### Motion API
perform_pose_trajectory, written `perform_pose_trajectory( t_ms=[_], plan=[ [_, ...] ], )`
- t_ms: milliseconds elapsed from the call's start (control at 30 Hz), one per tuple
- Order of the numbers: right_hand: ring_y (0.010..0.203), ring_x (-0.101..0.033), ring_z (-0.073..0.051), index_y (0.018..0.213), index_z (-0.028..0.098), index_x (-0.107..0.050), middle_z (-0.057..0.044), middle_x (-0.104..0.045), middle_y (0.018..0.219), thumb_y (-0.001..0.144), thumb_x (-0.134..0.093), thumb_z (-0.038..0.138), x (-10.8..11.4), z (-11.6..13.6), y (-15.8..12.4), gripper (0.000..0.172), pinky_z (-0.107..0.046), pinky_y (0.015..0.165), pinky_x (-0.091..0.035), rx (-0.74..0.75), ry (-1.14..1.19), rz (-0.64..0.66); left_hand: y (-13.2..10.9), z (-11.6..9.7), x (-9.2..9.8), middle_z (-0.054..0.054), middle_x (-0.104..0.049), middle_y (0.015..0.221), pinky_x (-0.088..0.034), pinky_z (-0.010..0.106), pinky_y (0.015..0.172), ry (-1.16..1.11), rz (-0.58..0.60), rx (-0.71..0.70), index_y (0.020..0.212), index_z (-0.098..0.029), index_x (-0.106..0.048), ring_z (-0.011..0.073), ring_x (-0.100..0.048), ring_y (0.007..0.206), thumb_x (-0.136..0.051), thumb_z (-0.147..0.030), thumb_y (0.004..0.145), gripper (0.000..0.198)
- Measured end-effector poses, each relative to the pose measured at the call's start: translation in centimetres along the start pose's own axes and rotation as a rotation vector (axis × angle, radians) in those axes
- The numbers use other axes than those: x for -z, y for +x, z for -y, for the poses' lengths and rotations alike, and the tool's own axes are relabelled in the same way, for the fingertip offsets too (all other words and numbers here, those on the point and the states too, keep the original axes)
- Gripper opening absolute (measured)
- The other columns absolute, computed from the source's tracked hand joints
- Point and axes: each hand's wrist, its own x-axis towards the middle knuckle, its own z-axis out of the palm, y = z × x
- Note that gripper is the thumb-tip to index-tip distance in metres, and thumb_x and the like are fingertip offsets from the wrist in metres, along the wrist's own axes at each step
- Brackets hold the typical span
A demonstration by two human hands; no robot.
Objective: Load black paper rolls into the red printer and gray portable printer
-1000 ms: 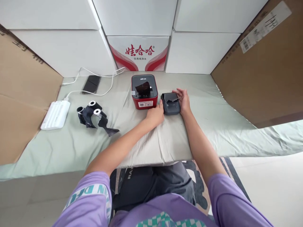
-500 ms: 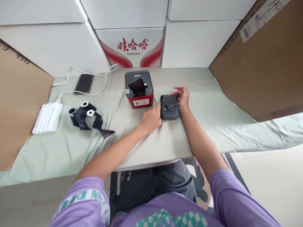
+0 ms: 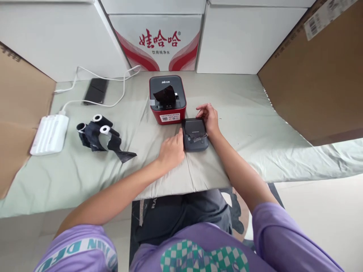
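One seated person in a purple shirt (image 3: 215,234), two bare forearms reaching over the near edge of one table covered in pale green cloth (image 3: 241,113). A strip of cloth lay between that edge and the objects.

One small black printer (image 3: 195,130) sat flat on the cloth, between the two hands, one crumpled translucent strip (image 3: 199,138) across its top. Left hand (image 3: 171,152): index fingertip against the printer's left side, other fingers bent; could not tell whether they gripped. Right hand (image 3: 210,118): fingers half curled at the upper right corner, wrist beside the right side; grip likewise could not be told.

Left, well apart: three black rolls (image 3: 99,136) with pale cores, clustered, one loose tail pointing right. Farther left, one white power bank (image 3: 49,135), one white cable (image 3: 124,85) plugged in.

Just beyond the small printer: one red-and-black printer (image 3: 175,105), a dark curled strip on top. One black phone (image 3: 95,91) lay back left.

Cloth stretched from the right hand to one brown carton (image 3: 314,87); a second stood at far left. Behind, one Wahaha carton (image 3: 160,42) between white cartons (image 3: 229,41).
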Motion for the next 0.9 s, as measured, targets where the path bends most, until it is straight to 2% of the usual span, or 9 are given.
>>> perform_pose_trajectory(
  t_ms=[200,333,467,600,767,900],
  plan=[
    [0.064,-0.065,-0.017,0.076,0.024,-0.065,-0.001,-0.059,0.059,0.09,-0.045,0.083,0.2,-0.2,0.3,0.064,-0.032,0.065,-0.055,-0.009,-0.033,-0.001,-0.2,0.4,0.2,0.019,-0.077,0.113,-0.055,0.043,0.091,-0.012,0.043,-0.004,0.165,-0.007,-0.03,0.0297,-0.075,0.099,-0.044,-0.019,0.094,0.073],
    [0.068,-0.067,-0.018,0.077,0.024,-0.065,-0.002,-0.059,0.06,0.093,-0.044,0.08,0.2,-0.2,0.3,0.062,-0.033,0.069,-0.055,-0.006,-0.075,0.011,-0.5,0.8,0.2,0.019,-0.078,0.105,-0.056,0.043,0.086,0.023,0.052,-0.024,0.165,-0.008,-0.031,0.0291,-0.075,0.091,-0.04,-0.024,0.099,0.069],
    [0.07,-0.067,-0.019,0.077,0.024,-0.065,-0.002,-0.059,0.062,0.094,-0.043,0.08,0.2,-0.3,0.3,0.063,-0.034,0.071,-0.055,-0.004,-0.07,0.043,-0.3,0.9,0.6,0.017,-0.078,0.096,-0.055,0.041,0.083,0.127,0.107,-0.022,0.164,-0.005,-0.034,0.028,-0.074,0.087,-0.04,-0.017,0.096,0.07],
    [0.065,-0.064,-0.016,0.076,0.023,-0.065,-0.002,-0.061,0.063,0.089,-0.044,0.086,0.2,-0.3,0.5,0.067,-0.032,0.067,-0.054,-0.017,-0.011,0.119,0.1,0.9,1.1,0.018,-0.076,0.093,-0.053,0.04,0.078,0.221,0.167,-0.081,0.161,0.0,-0.038,0.0263,-0.073,0.082,-0.039,-0.005,0.089,0.073],
    [0.063,-0.065,-0.014,0.076,0.022,-0.063,-0.001,-0.065,0.064,0.084,-0.049,0.089,0.1,-0.1,0.6,0.068,-0.029,0.066,-0.053,-0.043,0.081,0.209,0.4,0.8,1.3,0.017,-0.074,0.085,-0.049,0.036,0.07,0.29,0.151,-0.12,0.158,0.003,-0.041,0.0237,-0.071,0.075,-0.043,-0.002,0.087,0.072],
    [0.064,-0.067,-0.015,0.077,0.022,-0.063,-0.001,-0.067,0.064,0.084,-0.05,0.088,0.1,0.1,0.5,0.068,-0.029,0.066,-0.054,-0.076,0.116,0.229,0.4,1.0,1.1,0.017,-0.074,0.083,-0.047,0.035,0.067,0.311,0.134,-0.161,0.156,0.004,-0.044,0.0236,-0.071,0.074,-0.043,-0.002,0.086,0.07]
  ],
)
